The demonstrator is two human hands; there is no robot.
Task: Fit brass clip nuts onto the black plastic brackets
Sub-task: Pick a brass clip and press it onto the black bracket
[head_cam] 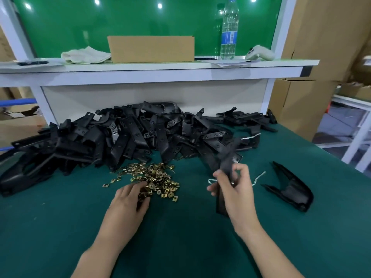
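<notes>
Many brass clip nuts (158, 178) under left hand (128, 199); right hand (234, 190) grips black bracket (220, 204).

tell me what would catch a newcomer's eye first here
A sprawling heap of black plastic brackets fills the far side of the green mat. Just in front lies a glinting pile of brass clip nuts, with the left hand at its near edge, while the right hand grips a single bracket to its right.

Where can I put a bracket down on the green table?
Bare mat lies left of the left hand, and between it and the right hand. More lies right of the lone bracket. Crowded: the bracket pile and clip nuts behind.
</notes>
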